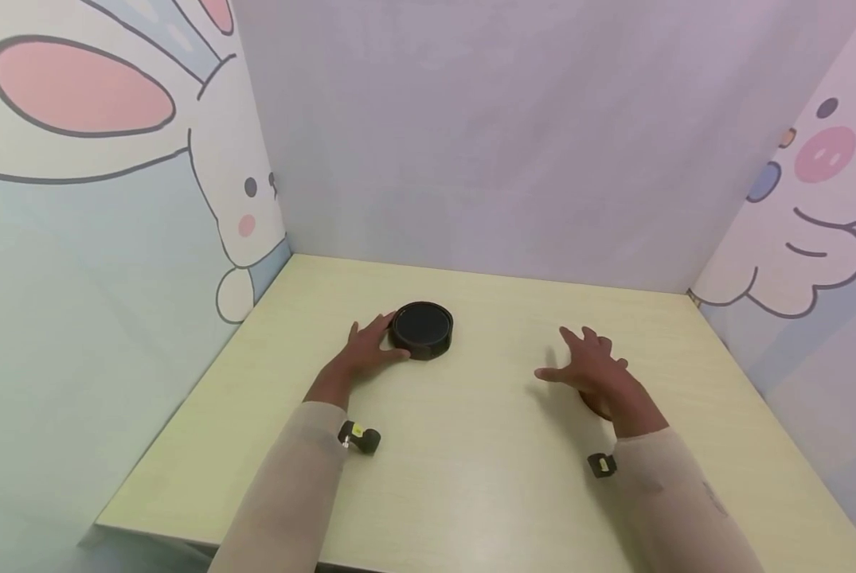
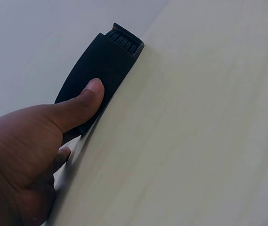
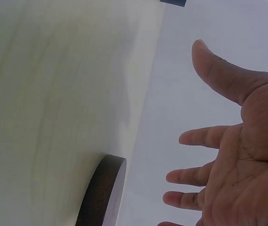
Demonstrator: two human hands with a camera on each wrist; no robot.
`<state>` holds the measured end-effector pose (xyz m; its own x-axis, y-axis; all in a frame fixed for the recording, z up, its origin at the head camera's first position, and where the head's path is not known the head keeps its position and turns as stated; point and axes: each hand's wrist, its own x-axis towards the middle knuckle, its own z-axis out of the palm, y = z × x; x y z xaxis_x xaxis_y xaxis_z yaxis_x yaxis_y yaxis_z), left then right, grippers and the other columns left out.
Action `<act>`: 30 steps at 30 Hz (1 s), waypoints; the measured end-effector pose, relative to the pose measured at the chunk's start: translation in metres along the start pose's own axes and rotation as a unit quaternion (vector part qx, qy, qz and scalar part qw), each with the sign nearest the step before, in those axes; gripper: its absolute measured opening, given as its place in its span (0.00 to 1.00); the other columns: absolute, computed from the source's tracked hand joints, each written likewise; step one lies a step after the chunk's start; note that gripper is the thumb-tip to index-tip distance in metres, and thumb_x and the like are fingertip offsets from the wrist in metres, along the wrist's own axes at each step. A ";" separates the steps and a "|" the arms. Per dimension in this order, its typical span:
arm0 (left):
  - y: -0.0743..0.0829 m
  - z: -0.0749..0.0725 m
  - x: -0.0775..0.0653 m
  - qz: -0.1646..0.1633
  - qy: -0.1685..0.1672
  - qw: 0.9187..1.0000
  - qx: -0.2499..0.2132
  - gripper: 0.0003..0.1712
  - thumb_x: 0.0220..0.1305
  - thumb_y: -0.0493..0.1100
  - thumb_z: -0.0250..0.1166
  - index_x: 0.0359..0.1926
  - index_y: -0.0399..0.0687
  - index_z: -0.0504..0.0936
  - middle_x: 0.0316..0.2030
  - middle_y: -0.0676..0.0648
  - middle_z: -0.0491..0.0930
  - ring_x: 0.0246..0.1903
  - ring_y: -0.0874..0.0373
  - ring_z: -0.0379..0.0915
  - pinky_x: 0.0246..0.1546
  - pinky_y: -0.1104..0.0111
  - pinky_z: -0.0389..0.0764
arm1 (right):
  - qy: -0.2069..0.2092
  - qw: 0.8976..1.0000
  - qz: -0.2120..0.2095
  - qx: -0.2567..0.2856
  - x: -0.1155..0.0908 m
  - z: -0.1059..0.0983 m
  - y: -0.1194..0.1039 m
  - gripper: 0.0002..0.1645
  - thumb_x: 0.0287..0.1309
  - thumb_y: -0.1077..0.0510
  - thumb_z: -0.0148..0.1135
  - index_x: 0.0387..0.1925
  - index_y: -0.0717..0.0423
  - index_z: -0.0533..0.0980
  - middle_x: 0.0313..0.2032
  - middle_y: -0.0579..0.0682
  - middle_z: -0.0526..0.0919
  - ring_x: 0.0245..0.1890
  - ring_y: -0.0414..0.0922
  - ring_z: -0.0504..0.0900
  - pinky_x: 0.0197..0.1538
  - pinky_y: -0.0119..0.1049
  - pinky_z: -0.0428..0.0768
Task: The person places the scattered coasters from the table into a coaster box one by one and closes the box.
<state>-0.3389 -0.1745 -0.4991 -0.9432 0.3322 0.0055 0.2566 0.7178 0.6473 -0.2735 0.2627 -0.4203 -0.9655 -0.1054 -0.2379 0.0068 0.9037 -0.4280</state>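
A round black case [image 1: 422, 325] with a flat dark top lies toward the back of the table, left of the middle. My left hand [image 1: 368, 348] grips its left side, thumb at the near edge. The left wrist view shows the thumb on the black side wall of the case [image 2: 96, 66], where a notch reveals ribbed dark edges. Over on the right, my right hand [image 1: 589, 368] hovers with fingers spread and holds nothing. Partly hidden beneath it is a round disc [image 1: 596, 406] with a dark brown rim [image 3: 98, 193]; its top looks pale in the right wrist view.
The pale wooden table [image 1: 463, 461] meets a plain light wall [image 1: 485, 143] at the back. Cartoon-printed panels stand on the left [image 1: 112, 263] and right [image 1: 822, 263]. A small black device [image 1: 359, 438] sits at the left wrist, another [image 1: 602, 465] at the right.
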 end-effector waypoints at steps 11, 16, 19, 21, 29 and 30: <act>0.001 0.000 -0.001 0.001 0.001 1.000 -0.009 0.58 0.72 0.65 0.71 0.90 0.56 0.51 0.88 0.46 0.54 0.90 0.43 0.40 0.88 0.41 0.20 | 0.008 0.999 0.030 -0.014 -0.015 -0.005 0.018 0.73 0.63 0.25 0.69 0.87 0.62 0.44 0.81 0.82 0.40 0.78 0.86 0.42 0.66 0.95 0.49; 0.003 0.000 -0.001 0.003 0.006 1.000 -0.009 0.58 0.72 0.64 0.72 0.90 0.56 0.51 0.88 0.46 0.56 0.90 0.42 0.40 0.88 0.41 0.20 | 0.011 0.999 0.042 -0.006 -0.020 -0.007 0.025 0.74 0.63 0.25 0.69 0.87 0.63 0.43 0.81 0.83 0.39 0.78 0.88 0.41 0.66 0.96 0.50; 0.005 -0.001 -0.001 0.002 0.007 1.000 -0.009 0.58 0.72 0.63 0.72 0.90 0.56 0.51 0.87 0.46 0.56 0.90 0.43 0.40 0.88 0.41 0.20 | 0.008 0.999 0.048 -0.002 -0.022 -0.008 0.030 0.75 0.63 0.25 0.70 0.87 0.64 0.43 0.81 0.84 0.38 0.78 0.88 0.43 0.67 0.95 0.53; 0.004 -0.001 -0.001 0.003 0.007 1.000 -0.007 0.58 0.72 0.64 0.72 0.90 0.57 0.51 0.88 0.46 0.55 0.90 0.43 0.39 0.88 0.41 0.20 | 0.006 0.999 0.049 0.002 -0.023 -0.009 0.034 0.75 0.62 0.27 0.72 0.86 0.65 0.43 0.80 0.84 0.39 0.77 0.89 0.44 0.66 0.94 0.55; -0.002 0.001 0.000 0.006 0.007 1.000 -0.002 0.59 0.71 0.67 0.71 0.90 0.58 0.50 0.88 0.47 0.55 0.90 0.43 0.40 0.88 0.43 0.20 | -0.004 0.999 0.035 -0.006 -0.020 -0.009 0.048 0.73 0.59 0.36 0.79 0.83 0.74 0.47 0.75 0.89 0.50 0.70 0.92 0.55 0.66 0.85 0.70; -0.003 0.001 0.001 0.007 0.007 1.000 -0.001 0.59 0.71 0.68 0.71 0.90 0.58 0.50 0.88 0.47 0.55 0.90 0.43 0.40 0.88 0.43 0.20 | -0.005 0.999 0.033 -0.012 -0.019 -0.009 0.049 0.73 0.58 0.37 0.79 0.83 0.74 0.48 0.74 0.89 0.52 0.69 0.91 0.57 0.65 0.84 0.71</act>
<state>-0.3398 -0.1753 -0.5017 -0.9422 0.3342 0.0255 0.2700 0.7116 0.6486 -0.2568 0.3129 -0.4289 -0.9607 -0.0495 -0.2731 0.0634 0.9188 -0.3896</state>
